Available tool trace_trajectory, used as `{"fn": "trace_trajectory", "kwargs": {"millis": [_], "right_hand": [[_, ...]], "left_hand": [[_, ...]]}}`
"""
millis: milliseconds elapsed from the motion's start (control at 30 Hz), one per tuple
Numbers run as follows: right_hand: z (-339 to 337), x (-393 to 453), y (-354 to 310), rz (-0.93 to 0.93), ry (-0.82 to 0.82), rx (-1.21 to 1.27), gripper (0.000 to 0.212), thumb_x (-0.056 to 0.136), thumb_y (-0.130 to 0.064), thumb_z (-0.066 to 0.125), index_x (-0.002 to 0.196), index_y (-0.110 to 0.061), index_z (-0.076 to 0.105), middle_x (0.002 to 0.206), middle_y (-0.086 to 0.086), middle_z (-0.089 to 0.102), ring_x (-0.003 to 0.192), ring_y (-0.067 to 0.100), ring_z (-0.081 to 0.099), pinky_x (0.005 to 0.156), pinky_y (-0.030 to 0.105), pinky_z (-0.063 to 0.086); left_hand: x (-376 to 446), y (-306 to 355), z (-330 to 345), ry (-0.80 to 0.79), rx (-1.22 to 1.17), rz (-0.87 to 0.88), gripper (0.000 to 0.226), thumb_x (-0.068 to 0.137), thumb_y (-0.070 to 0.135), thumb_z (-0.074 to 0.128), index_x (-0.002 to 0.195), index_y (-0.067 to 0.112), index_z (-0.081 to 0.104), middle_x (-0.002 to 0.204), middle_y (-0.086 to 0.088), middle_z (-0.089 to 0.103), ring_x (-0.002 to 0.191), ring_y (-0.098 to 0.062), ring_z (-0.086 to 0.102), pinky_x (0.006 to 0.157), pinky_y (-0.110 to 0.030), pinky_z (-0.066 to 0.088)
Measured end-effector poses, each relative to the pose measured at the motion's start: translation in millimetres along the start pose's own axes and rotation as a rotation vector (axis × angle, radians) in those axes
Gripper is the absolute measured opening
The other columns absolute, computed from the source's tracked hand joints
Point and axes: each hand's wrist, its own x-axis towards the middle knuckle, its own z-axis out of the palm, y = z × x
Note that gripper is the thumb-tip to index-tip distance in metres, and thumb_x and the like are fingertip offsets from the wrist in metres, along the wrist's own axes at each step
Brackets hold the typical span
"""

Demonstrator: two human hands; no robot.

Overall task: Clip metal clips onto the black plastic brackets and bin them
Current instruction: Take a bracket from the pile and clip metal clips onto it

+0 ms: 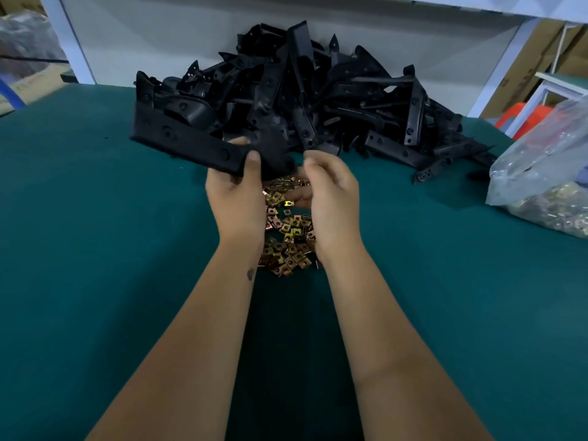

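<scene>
In the head view we grip one black bracket (191,144) in our left hand (237,198), thumb clamped on top, lifted above the gold metal clips (286,230) on the green table (95,218) — probably so its end is free for clipping. Our right hand (329,202) curls beside it; whether it pinches a clip we cannot tell. The bracket pile (302,90) lies behind.

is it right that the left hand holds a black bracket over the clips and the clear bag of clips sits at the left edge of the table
Not quite. The head view shows the clear bag at the right edge of the table, not the left. The rest holds: the left hand grips a black bracket above the loose clips.
</scene>
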Motion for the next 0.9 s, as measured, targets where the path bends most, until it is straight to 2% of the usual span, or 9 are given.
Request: {"fn": "trace_trajectory", "kwargs": {"millis": [67, 133, 200, 300, 400, 467, 567, 800, 900], "right_hand": [[-8.9, -4.5, 7.2, -0.038, 0.057, -0.238, 0.024, 0.096, -0.027, 0.055, 0.119, -0.028, 0.061, 0.108, -0.012, 0.064, 0.082, -0.003, 0.063, 0.074, 0.017, 0.048], [-19.7, -8.1, 16.0, -0.031, -0.015, -0.518, 0.043, 0.094, -0.037, 0.056, 0.136, -0.031, 0.048, 0.132, -0.011, 0.051, 0.115, 0.003, 0.052, 0.098, 0.03, 0.043], [-28.6, -11.4, 19.6, 0.016, -0.211, -0.756, 0.067, 0.091, -0.052, 0.057, 0.149, -0.036, 0.029, 0.154, -0.007, 0.025, 0.141, 0.017, 0.028, 0.116, 0.044, 0.026], [-34.6, -19.3, 18.2, 0.089, -0.496, -0.902, 0.103, 0.073, -0.076, 0.061, 0.15, -0.052, -0.002, 0.16, -0.02, -0.014, 0.15, 0.019, -0.007, 0.12, 0.048, 0.005], [-34.5, -27.2, 24.2, 0.0, -0.629, -1.152, 0.119, 0.062, -0.089, 0.055, 0.146, -0.052, -0.021, 0.159, -0.008, -0.031, 0.147, 0.018, -0.024, 0.116, 0.041, -0.013], [-27.0, -26.8, 28.5, -0.103, -0.609, -1.313, 0.107, 0.075, -0.088, 0.04, 0.149, -0.044, -0.022, 0.16, 0.004, -0.031, 0.148, 0.021, -0.024, 0.117, 0.041, -0.016], [-14.9, -17.1, 32.1, -0.144, -0.559, -1.379, 0.096, 0.084, -0.083, 0.03, 0.154, -0.036, -0.017, 0.162, 0.012, -0.021, 0.151, 0.026, -0.016, 0.121, 0.045, -0.01], [3.4, 18.5, 40.7, -0.11, -0.412, -1.404, 0.09, 0.089, -0.078, 0.029, 0.158, -0.028, 0.002, 0.165, 0.012, -0.002, 0.152, 0.027, -0.004, 0.122, 0.046, -0.004], [6.2, 22.5, 42.0, -0.116, -0.383, -1.338, 0.091, 0.087, -0.078, 0.035, 0.157, -0.028, 0.007, 0.165, 0.01, 0.002, 0.152, 0.026, 0.0, 0.122, 0.046, -0.003]], "left_hand": [[7.3, -2.3, -7.7, 0.118, 0.029, -0.011, 0.023, 0.098, 0.017, 0.059, 0.121, 0.02, 0.057, 0.112, 0.009, 0.065, 0.105, 0.0, 0.064, 0.096, -0.021, 0.051], [15.2, -6.4, -15.7, 0.193, 0.028, -0.046, 0.028, 0.099, 0.018, 0.058, 0.125, 0.015, 0.051, 0.112, 0.007, 0.064, 0.106, -0.007, 0.064, 0.098, -0.031, 0.053], [19.8, -9.8, -21.0, 0.246, 0.062, -0.065, 0.03, 0.099, 0.02, 0.058, 0.126, 0.012, 0.051, 0.106, 0.007, 0.063, 0.101, -0.007, 0.063, 0.095, -0.023, 0.052], [22.1, -16.4, -21.7, 0.273, 0.147, -0.041, 0.021, 0.099, 0.021, 0.057, 0.119, 0.014, 0.053, 0.096, 0.016, 0.057, 0.085, 0.005, 0.057, 0.069, 0.001, 0.043], [22.1, -16.8, -17.6, 0.307, 0.199, -0.048, 0.01, 0.1, 0.02, 0.054, 0.107, 0.021, 0.047, 0.09, 0.019, 0.053, 0.076, 0.009, 0.052, 0.059, 0.002, 0.039], [21.0, -14.6, -14.7, 0.347, 0.229, -0.049, 0.01, 0.102, 0.019, 0.051, 0.104, 0.02, 0.042, 0.085, 0.017, 0.049, 0.068, 0.006, 0.05, 0.055, 0.0, 0.039], [17.9, -12.7, -13.1, 0.362, 0.277, -0.016, 0.009, 0.103, 0.018, 0.048, 0.102, 0.016, 0.039, 0.08, 0.014, 0.047, 0.062, 0.004, 0.048, 0.053, -0.004, 0.04], [18.1, -14.7, -13.3, 0.331, 0.165, -0.048, 0.008, 0.101, 0.022, 0.053, 0.095, 0.018, 0.049, 0.085, 0.013, 0.056, 0.071, 0.004, 0.055, 0.058, -0.003, 0.041], [18.2, -13.4, -7.9, 0.283, 0.027, -0.15, 0.014, 0.098, 0.021, 0.058, 0.085, 0.022, 0.056, 0.086, 0.007, 0.063, 0.076, -0.003, 0.061, 0.068, -0.013, 0.048]]}}
